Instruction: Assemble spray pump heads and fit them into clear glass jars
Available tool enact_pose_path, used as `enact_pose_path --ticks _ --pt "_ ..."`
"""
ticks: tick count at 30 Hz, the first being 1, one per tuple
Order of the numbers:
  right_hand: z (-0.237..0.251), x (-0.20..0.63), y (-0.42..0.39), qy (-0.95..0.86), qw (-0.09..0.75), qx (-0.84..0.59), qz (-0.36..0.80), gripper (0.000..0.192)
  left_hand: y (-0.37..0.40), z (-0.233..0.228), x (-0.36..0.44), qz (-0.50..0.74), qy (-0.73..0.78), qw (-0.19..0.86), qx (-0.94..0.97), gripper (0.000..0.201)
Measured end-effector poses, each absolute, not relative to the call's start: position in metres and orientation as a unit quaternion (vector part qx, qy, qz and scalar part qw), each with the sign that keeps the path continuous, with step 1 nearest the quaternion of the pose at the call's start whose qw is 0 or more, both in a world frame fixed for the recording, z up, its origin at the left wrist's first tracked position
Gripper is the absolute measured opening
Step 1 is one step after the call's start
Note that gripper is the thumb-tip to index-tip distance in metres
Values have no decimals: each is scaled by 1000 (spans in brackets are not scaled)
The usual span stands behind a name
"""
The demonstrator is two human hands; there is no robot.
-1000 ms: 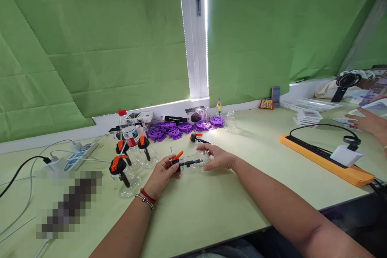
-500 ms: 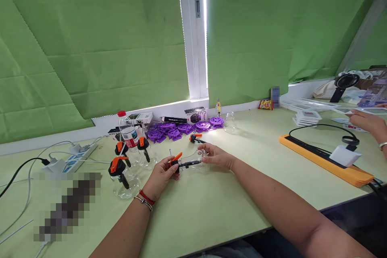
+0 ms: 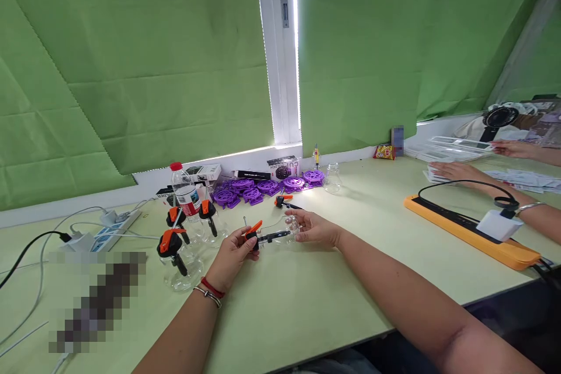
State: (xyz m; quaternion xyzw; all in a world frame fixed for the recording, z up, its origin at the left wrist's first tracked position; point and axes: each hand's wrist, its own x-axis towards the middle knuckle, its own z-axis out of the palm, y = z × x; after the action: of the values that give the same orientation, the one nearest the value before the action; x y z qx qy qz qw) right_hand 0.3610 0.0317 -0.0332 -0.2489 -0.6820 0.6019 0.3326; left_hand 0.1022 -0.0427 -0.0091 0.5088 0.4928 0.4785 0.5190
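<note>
Currently the left hand (image 3: 231, 252) is pinching the orange clamp (image 3: 254, 232), while the right hand (image 3: 316, 227) is cupping the clear bottle (image 3: 284, 229); light, slippery, probably crushable.

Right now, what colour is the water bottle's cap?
Red cap on the clear plastic water bottle; head view.

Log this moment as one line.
left hand: grips orange-black clamp | right hand: holds clear flask | flask: lying sideways above table

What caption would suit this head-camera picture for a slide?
At a pale green table, the left hand grips an orange-and-black clamp while the right hand steadies a clear flask.
</note>
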Motion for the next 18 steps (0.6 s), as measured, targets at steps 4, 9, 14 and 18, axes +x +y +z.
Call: enact_pose_path --ticks 4,9,14,18 --pt "-32 362 29 -669 323 -257 619 93 -43 -9 102 479 492 519 509 66" --pt "-29 360 27 -654 330 -274 623 76 -44 -6 102 480 496 518 505 66" --pt "-28 359 29 -667 322 -288 607 58 -45 -4 103 489 488 520 503 62" --pt "-29 359 29 -707 303 -303 563 51 -44 -4 103 491 491 523 494 62"
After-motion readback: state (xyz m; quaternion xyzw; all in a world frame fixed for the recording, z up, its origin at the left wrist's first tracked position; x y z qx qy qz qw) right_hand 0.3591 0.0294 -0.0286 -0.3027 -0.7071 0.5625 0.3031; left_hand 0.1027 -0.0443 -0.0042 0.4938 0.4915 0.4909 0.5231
